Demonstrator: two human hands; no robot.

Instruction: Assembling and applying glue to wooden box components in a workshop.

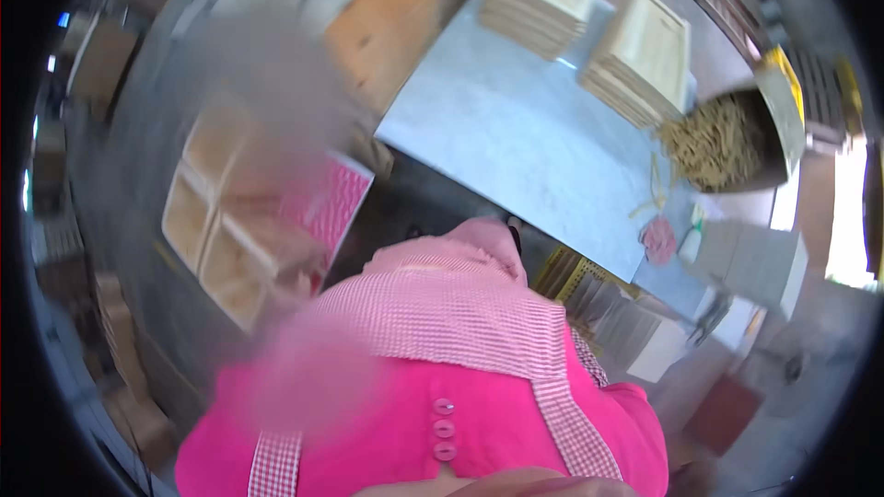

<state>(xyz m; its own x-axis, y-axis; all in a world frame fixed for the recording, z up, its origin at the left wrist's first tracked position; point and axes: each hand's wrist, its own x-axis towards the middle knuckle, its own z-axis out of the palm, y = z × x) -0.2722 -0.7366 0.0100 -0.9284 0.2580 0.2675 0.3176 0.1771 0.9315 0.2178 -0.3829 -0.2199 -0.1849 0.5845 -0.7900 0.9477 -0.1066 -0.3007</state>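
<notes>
A light wooden box with several compartments (207, 221) stands at my left, one side covered in a pink patterned surface (336, 201). My left hand (296, 287) appears at the box's near edge, beside the pink side. It is blurred and partly behind a pink smear, so its fingers and any grip cannot be made out. My right hand does not show. In front of me is a pale blue-grey table (516, 129).
Two stacks of wooden frames or lids, one stack (539, 0) left of the other stack (640, 55), stand on the table's far side. A tipped container spills thin wooden pieces (714, 143) at right. Near it are a pink cloth (658, 239) and a bottle (691, 241).
</notes>
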